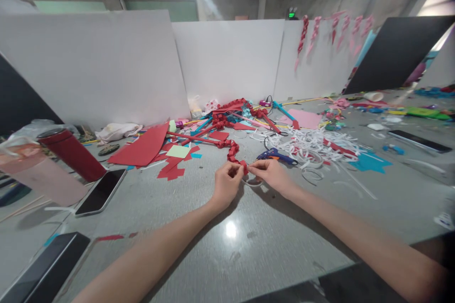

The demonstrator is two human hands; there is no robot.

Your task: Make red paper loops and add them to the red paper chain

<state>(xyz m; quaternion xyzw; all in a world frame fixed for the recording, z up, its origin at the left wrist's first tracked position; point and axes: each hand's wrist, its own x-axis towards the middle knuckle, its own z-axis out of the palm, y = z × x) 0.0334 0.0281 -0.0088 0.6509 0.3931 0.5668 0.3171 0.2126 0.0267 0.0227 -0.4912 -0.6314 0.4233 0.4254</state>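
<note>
A red folded-paper chain (232,150) lies in a curve on the grey table, its near end running up to my fingers. My left hand (228,181) pinches that near end between thumb and fingertips. Close on its right, my right hand (273,176) has its fingertips pressed together at the same end, touching the red paper. A curled white paper strip (253,182) shows just below the fingertips. Right behind my right hand lies a blue glue gun (276,155). Exactly how the paper sits between the fingers is hidden.
A heap of white paper strips (313,144) lies at right, near a dark phone (419,140). Red paper sheets (142,146) and red paper chains (231,106) lie farther back. At left stand a red flask (73,154) and pink cup (42,173), beside another phone (101,191).
</note>
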